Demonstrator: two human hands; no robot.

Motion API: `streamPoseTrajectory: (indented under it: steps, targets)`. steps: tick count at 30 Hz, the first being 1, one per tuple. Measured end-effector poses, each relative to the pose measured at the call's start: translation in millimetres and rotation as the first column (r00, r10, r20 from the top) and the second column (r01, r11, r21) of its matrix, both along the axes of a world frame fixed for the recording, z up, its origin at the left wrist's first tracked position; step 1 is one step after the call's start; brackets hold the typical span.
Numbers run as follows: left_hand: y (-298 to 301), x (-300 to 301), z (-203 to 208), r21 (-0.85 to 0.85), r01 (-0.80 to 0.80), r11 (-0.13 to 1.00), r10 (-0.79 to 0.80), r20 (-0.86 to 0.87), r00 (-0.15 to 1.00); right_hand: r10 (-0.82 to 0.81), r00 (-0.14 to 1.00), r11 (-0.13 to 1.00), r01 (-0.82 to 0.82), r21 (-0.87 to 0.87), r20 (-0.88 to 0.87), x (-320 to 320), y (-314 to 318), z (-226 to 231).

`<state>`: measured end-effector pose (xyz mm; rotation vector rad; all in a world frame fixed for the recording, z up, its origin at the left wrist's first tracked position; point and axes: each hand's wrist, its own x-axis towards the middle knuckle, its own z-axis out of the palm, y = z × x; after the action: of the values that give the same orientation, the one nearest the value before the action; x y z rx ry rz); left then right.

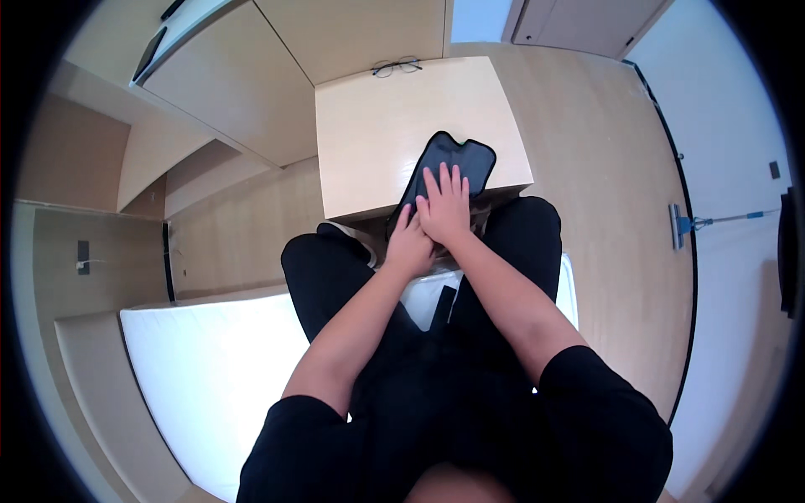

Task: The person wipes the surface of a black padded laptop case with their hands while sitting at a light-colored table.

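Seated on a white mattress (pixel 205 369) with black-trousered legs (pixel 327 272) parted around a pale wooden table (pixel 365 134), a person bends both bare hands to a dark, black-edged flat pouch (pixel 475 163) at the table's near edge. The left hand (pixel 410 251) sits lowest, fingers partly extended by the pouch's overhanging lower end; whether it pinches the material cannot be told. The right hand (pixel 447 208), crossing just above it, lies open with fingers spread on the pouch, gripping nothing, a pose that likely steadies the piece where it passes over the edge. The pouch slants toward the tabletop's right side, its notched far end near that edge; wider room for sliding lies left and beyond. Folded-out glasses (pixel 397 66) rest at the far edge, seemingly out of reach of a stray elbow. Farther out, wood-toned cabinets (pixel 239 80) bound the left, while floor (pixel 579 184) stretches right toward a blue-headed mop (pixel 677 226).
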<state>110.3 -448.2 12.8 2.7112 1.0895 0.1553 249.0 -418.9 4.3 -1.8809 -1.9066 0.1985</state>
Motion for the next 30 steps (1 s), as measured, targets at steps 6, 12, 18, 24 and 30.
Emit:
streamPoseTrajectory:
  steps: [6,12,18,24,30]
  targets:
    - [48,-58,15,0.17,-0.538,0.826,0.459,0.35,0.816,-0.204,0.964,0.975,0.216,-0.054,0.17,-3,23,1]
    - [117,-114,-3,0.015,-0.926,0.377,0.914,0.159,0.374,-0.35,0.902,0.876,0.411,-0.253,0.252,3,84,18]
    - [128,-102,8,-0.354,-0.905,0.234,0.971,0.03,0.239,-0.448,0.845,0.83,0.514,-0.215,0.29,54,180,11]
    - [127,-98,2,-0.254,-0.95,0.185,0.982,0.012,0.188,-0.399,0.853,0.877,0.463,-0.132,0.336,100,283,0]
    - [125,-97,4,-0.197,-0.949,0.244,0.968,0.1,0.228,-0.315,0.88,0.904,0.392,-0.169,0.356,144,369,1]
